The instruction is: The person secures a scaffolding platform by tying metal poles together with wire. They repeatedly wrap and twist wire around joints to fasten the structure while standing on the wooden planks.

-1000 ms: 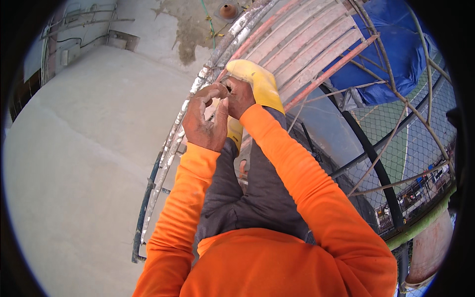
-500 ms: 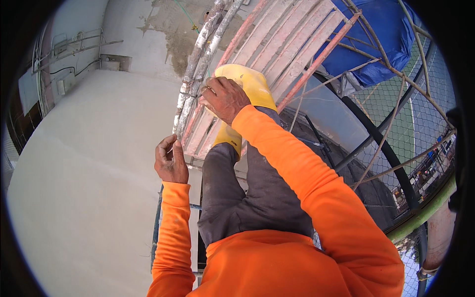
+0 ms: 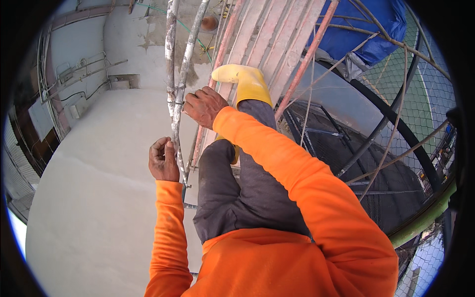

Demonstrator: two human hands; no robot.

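Two paint-spattered poles (image 3: 186, 54) run side by side and meet at a dark binding (image 3: 179, 103). Just right of that binding is my right hand (image 3: 205, 106), palm down, its fingers bent and drawn together at the tips. Lower and left of the poles, my left hand (image 3: 164, 159) has thumb and fingers closed in a pinch, beside the smooth pale wall surface (image 3: 99, 198). Whatever either hand pinches is too thin or hidden to make out. Below the right hand, my yellow boot (image 3: 252, 84) stands on a slatted platform (image 3: 264, 39) with reddish side rails.
Thin diagonal braces (image 3: 391, 123) and wire mesh (image 3: 425, 79) stand to the right, over a lower level. A blue tarp (image 3: 366, 29) hangs at the far right. Pipes and a grey box (image 3: 79, 106) are fixed at far left. A green cord (image 3: 193, 37) stretches behind the poles.
The view has shifted, and the poles now look more upright. My right hand has moved left and slightly down, nearer the binding. My left hand stays pinched, a little further left.
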